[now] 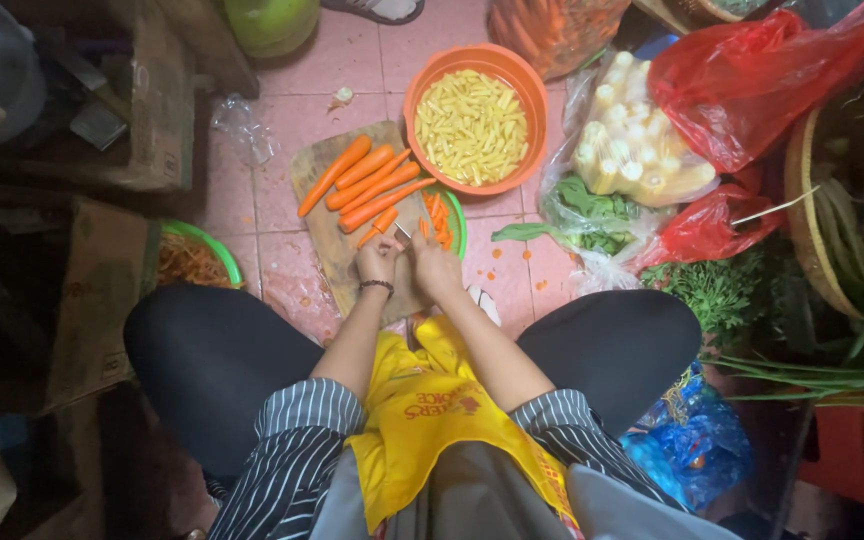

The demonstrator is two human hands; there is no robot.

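Note:
I sit low over a wooden cutting board [324, 228] on the pink tiled floor. My left hand [377, 262], with a dark bracelet on the wrist, holds a short carrot piece [380, 224] against the board. My right hand [433, 266] grips a small knife [404, 234] whose blade meets that piece. Several peeled whole carrots [367, 182] lie across the far half of the board. Cut carrot sticks [439, 222] sit in a green bowl [458, 222] just right of the board.
An orange bowl [417, 92] of pale cut sticks stands beyond the board. Bags of baby corn [632, 140], leafy greens [592, 222] and red plastic bags [752, 80] crowd the right. A green bowl of carrot peelings [192, 262] sits left, beside cardboard boxes [102, 290].

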